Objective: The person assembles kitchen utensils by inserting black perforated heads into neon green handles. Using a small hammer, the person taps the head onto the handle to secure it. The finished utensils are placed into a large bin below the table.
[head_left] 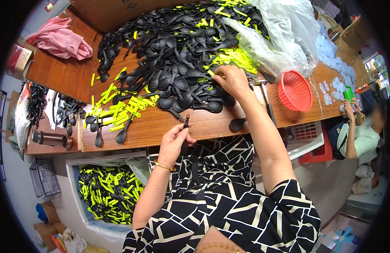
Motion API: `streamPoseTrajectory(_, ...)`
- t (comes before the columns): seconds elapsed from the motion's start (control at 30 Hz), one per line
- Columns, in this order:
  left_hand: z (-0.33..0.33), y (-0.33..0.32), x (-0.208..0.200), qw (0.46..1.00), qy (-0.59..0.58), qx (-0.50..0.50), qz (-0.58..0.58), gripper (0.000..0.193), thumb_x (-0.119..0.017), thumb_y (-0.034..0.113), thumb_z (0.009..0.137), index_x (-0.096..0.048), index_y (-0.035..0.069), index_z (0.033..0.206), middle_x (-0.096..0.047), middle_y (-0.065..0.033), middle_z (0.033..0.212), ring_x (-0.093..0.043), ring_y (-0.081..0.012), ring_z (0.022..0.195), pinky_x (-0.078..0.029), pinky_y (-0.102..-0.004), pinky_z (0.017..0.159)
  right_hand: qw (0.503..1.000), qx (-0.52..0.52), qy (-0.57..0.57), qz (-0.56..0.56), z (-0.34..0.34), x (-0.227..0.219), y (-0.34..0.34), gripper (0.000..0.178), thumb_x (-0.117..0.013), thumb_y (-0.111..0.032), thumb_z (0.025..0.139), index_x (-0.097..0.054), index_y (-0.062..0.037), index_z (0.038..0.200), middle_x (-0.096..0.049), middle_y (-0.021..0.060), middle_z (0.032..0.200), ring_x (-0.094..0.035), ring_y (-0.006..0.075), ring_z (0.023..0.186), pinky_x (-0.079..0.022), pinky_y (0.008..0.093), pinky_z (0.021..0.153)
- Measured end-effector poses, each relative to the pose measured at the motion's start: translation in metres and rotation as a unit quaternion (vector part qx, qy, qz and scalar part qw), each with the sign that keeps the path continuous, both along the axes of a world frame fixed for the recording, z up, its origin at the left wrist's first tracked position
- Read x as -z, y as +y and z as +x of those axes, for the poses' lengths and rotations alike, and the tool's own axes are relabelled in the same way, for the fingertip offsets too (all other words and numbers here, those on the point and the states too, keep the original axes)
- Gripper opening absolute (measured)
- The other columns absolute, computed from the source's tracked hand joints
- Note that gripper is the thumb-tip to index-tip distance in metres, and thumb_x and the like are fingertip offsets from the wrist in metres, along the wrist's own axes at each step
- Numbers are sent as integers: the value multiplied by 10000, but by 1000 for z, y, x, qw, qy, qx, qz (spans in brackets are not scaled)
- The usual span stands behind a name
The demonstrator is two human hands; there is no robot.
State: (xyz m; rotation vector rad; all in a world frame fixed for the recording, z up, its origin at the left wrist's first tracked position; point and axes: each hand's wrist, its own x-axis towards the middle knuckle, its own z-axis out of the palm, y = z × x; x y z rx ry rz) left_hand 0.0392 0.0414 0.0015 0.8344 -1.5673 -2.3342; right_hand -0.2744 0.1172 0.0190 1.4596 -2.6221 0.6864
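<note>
My left hand (pixel 175 142) is closed on the stem of a black slotted spoon (pixel 185 125), held upright just in front of the wooden table's (pixel 169 126) near edge. My right hand (pixel 230 80) reaches out over the table and rests on the large heap of black spoon heads (pixel 174 55), fingers curled into the heap near some yellow-green handle pieces (pixel 233 57). Whether it grips one of them I cannot tell. More yellow-green handles (pixel 123 110) lie scattered on the table to the left, with a few loose black spoons (pixel 123 135) beside them.
A clear plastic bag (pixel 279 38) lies at the back right, a red mesh basket (pixel 295 90) beside it. Below the table's left a lined bin (pixel 108 192) holds assembled black-and-yellow spoons. A pink cloth (pixel 62 40) lies far left. Another person (pixel 364 135) sits at right.
</note>
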Motion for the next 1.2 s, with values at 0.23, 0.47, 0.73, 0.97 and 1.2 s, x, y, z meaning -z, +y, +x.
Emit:
streamPoseTrajectory(0.23, 12, -3, 14, 999, 16, -25, 38, 352, -573, 200, 1077, -599, -3, 1364, -649, -1, 842, -711, -142, 840, -566, -261, 753, 998, -45, -40, -12, -5, 7, -7, 225, -674, -311, 946, -780, -113, 955, -761, 99, 953, -696, 329, 964, -475, 484, 863)
streamPoseTrajectory(0.47, 4, -4, 11, 998, 38, -12, 48, 374, -572, 195, 1076, -580, 18, 1406, -645, 1, 880, -712, -146, 870, -567, -261, 784, 994, -55, 92, -8, -30, 10, -34, 165, -704, -280, 917, -792, -177, 1011, -725, 54, 1094, -643, 276, 1117, -481, 495, 924)
streamPoseTrajectory(0.73, 16, -7, 7, 999, 32, -18, 20, 373, -585, 197, 1073, -596, 42, 1411, -699, -17, 987, -705, -125, 875, -540, -251, 788, 981, -107, 100, 124, -39, 8, -61, 190, -773, -274, 835, -727, -177, 991, -697, 44, 1123, -612, 288, 1161, -478, 481, 961)
streamPoseTrajectory(0.97, 17, -3, 0, 998, 37, -41, 10, 305, -576, 163, 1074, -646, 42, 1345, -705, -25, 939, -688, -99, 815, -535, -225, 737, 988, -94, -27, 118, -52, 17, -60, 208, -758, -224, 865, -723, -150, 1057, -757, 41, 1015, -688, 281, 1055, -490, 491, 910)
streamPoseTrajectory(1.2, 28, 0, -2, 992, 17, -82, -93, 287, -615, 156, 1057, -664, 13, 1301, -705, -26, 930, -688, -95, 802, -560, -222, 739, 925, -288, -189, -158, 41, -46, -23, 241, -732, 12, 846, -785, -121, 1040, -729, 76, 1016, -690, 250, 970, -556, 337, 882)
